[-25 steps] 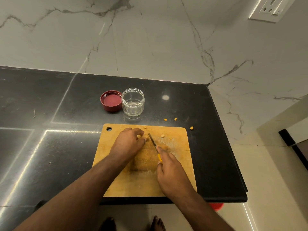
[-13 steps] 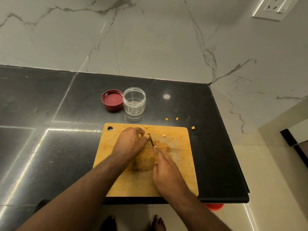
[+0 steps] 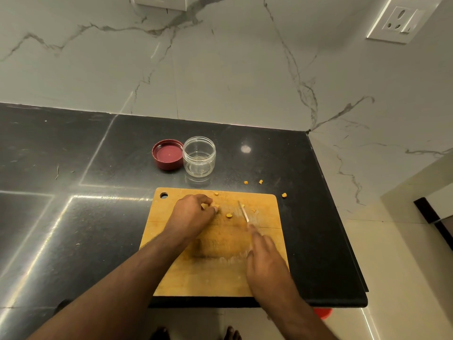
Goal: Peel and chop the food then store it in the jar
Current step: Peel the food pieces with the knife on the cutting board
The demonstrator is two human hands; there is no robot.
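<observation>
Left hand (image 3: 190,214) fingers pinch yellow food (image 3: 205,206); right hand (image 3: 266,262) fingers grip knife (image 3: 244,214); no writing legible.

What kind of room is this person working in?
Most likely a home kitchen: a dark stone countertop against marbled wall tiles, a wooden cutting board with chopped food, and a wall socket above.

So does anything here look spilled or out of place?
Yes. Three yellow bits lie on the black counter past the far right edge of the board, apparently scattered during chopping. The jar holds none yet; its lid lies upturned beside it.
</observation>
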